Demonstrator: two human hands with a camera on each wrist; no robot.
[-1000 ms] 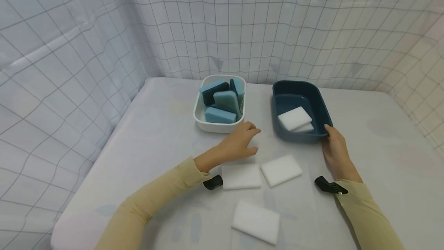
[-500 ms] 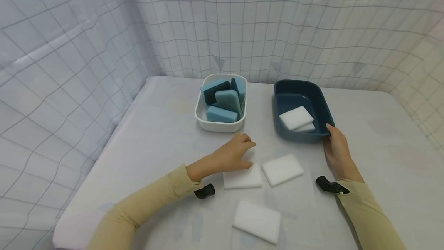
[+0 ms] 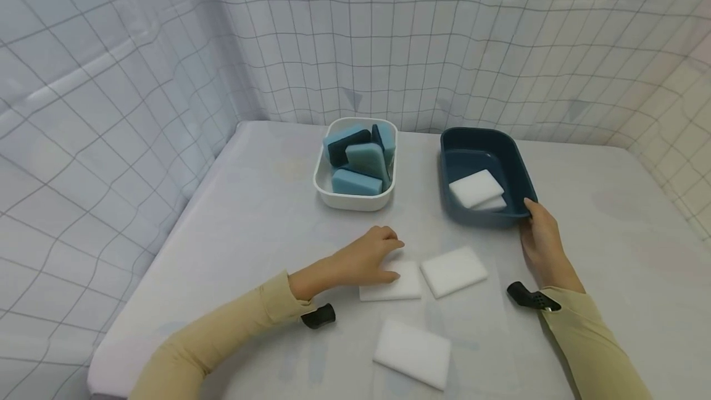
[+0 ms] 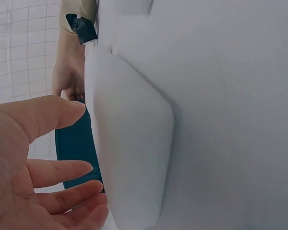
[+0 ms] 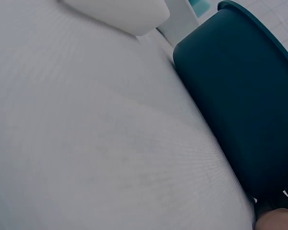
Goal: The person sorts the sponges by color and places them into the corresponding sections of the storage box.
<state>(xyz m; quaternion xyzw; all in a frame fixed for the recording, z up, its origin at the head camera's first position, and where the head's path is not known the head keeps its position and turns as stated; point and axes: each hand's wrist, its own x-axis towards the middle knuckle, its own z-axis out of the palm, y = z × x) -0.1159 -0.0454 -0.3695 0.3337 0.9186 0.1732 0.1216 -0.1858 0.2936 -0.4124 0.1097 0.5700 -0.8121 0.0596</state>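
My left hand (image 3: 363, 259) hovers over a white sponge block (image 3: 404, 283) lying flat on the table, thumb and fingers spread apart. In the left wrist view the block (image 4: 134, 139) sits just beyond the fingertips, and no contact shows. My right hand (image 3: 543, 242) grips the near right corner of a dark blue bin (image 3: 452, 202), thumb over the rim. Two white blocks (image 3: 476, 188) lie stacked inside that bin. Only a bit of the right hand appears in the right wrist view, below the bin wall (image 5: 240, 96).
Another white block (image 3: 454, 271) lies right of the left hand, and one more (image 3: 413, 354) is nearer the front. A white bin (image 3: 355, 202) with several blue sponges (image 3: 357, 183) stands at the back. A grid-patterned curtain (image 3: 422, 48) hangs behind the table (image 3: 266, 202).
My left hand has drawn back toward the front left, from near the white bin to above the flat white block. The right hand still grips the bin.
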